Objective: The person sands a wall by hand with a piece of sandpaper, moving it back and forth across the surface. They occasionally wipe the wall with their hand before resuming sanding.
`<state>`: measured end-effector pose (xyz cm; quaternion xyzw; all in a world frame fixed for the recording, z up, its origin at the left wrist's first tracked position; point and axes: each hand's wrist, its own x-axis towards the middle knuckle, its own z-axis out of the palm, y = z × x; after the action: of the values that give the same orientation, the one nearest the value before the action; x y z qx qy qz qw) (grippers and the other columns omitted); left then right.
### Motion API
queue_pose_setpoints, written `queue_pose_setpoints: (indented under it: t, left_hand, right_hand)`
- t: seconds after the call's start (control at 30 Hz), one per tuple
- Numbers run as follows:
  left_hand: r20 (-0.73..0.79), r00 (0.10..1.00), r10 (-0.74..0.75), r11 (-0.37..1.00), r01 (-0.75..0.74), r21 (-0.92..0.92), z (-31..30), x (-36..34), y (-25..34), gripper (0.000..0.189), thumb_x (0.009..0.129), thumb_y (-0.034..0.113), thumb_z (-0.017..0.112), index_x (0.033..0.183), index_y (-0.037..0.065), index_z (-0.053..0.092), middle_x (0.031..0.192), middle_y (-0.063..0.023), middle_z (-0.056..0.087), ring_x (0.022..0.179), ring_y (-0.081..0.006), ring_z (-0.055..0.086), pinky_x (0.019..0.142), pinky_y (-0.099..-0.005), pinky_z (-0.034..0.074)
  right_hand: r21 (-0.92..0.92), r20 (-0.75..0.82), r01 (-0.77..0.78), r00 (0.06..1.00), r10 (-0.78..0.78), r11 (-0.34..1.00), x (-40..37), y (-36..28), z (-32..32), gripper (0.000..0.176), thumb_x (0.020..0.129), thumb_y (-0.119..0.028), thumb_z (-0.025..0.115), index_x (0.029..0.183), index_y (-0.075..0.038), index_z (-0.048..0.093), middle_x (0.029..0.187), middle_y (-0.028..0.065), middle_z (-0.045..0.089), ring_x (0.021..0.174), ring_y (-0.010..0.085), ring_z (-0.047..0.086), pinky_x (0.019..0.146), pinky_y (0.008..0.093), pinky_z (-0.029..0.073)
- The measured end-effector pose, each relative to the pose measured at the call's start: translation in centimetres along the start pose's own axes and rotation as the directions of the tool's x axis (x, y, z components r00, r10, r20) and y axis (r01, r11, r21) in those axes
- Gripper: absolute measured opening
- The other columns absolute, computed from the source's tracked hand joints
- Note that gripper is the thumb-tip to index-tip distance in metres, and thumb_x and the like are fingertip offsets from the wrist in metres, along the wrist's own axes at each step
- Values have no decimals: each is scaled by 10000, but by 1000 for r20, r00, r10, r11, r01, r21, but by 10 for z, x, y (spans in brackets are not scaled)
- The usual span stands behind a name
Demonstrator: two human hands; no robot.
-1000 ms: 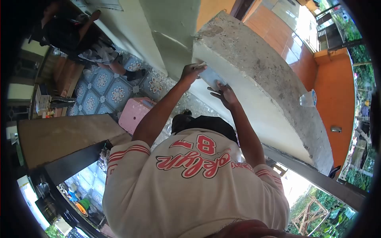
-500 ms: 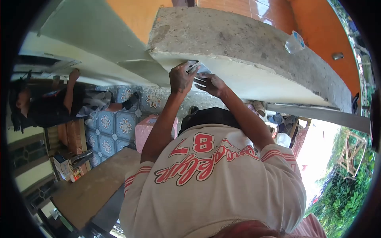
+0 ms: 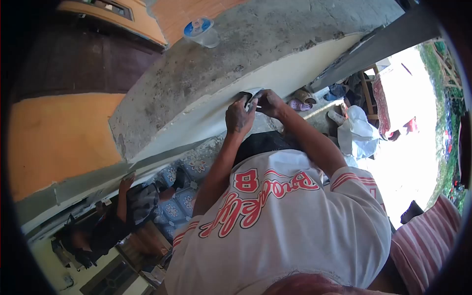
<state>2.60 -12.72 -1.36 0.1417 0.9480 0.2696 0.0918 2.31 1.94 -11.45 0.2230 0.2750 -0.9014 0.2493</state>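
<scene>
My left hand [image 3: 239, 118], with pale dust on its skin, grips a folded piece of sandpaper [image 3: 253, 92] that is dark on one face and pale on the other. Closed against the sheet's other side are the fingers of my right hand [image 3: 270, 103]. Both hands are together, close to the white face of a low wall [image 3: 206, 105], just under its rough grey concrete top [image 3: 196, 78]. Part of the sheet is hidden behind my fingers.
A clear plastic cup [image 3: 209, 37] with a blue lid lies on the concrete ledge. Another person [image 3: 115, 216] reaches toward the wall at lower left, above blue patterned tiles [image 3: 172, 209]. Shoes [image 3: 302, 101] and a white plastic bag [image 3: 358, 132] are on the right.
My view has turned and shifted right along the wall; the cup now shows left of my hands. My right hand has closed in on the sandpaper, beside the left.
</scene>
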Motion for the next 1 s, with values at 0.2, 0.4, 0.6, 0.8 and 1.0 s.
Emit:
queue_pose_setpoints:
  t: [0.2, 0.4, 0.6, 0.8, 1.0]
  left_hand:
    - [191, 982, -3, 952, 61, -299, 96, 78, 71, 465, 952, 424, 524, 963, -27, 633, 833, -202, 644, 746, -319, 652, 681, -435, 505]
    - [629, 775, -59, 234, 624, -746, 118, 98, 120, 371, 900, 379, 671, 1107, 89, 568, 908, -26, 551, 669, -138, 547, 698, -366, 541]
    - [646, 756, -101, 44, 653, -756, 100, 82, 98, 329, 876, 355, 707, 1115, 164, 585, 927, 28, 548, 729, -106, 483, 752, -327, 503]
    - [589, 808, -1, -111, 586, -803, 91, 48, 12, 333, 871, 339, 719, 1130, 187, 573, 897, 82, 507, 671, -37, 449, 696, -285, 462]
    - [446, 894, -31, -476, 379, -793, 42, -30, -115, 255, 896, 199, 696, 1099, 173, 545, 803, 105, 468, 529, 1, 376, 522, -205, 368]
  right_hand:
    - [168, -249, 254, 946, -208, 953, -40, -117, -128, 145, 880, -101, 487, 968, -54, 592, 968, 106, 614, 939, 244, 598, 964, 440, 449]
    - [-588, -182, 473, 712, -678, 656, -124, -192, -102, 333, 893, -132, 555, 1185, 26, 575, 1095, 114, 632, 1039, 207, 606, 922, 326, 455]
    - [-931, 64, 312, 653, -755, 191, -132, -177, -42, 409, 851, -195, 657, 1171, 58, 625, 1056, 195, 692, 977, 246, 656, 871, 333, 474]
    - [-973, 99, 210, 746, -658, 92, -111, -127, 21, 457, 866, -273, 676, 1119, 103, 619, 1022, 189, 691, 925, 200, 624, 859, 327, 458]
    - [-967, 256, 225, 859, -443, -123, -48, -26, 77, 373, 873, -269, 626, 974, 90, 620, 838, 265, 629, 738, 334, 585, 742, 404, 455]
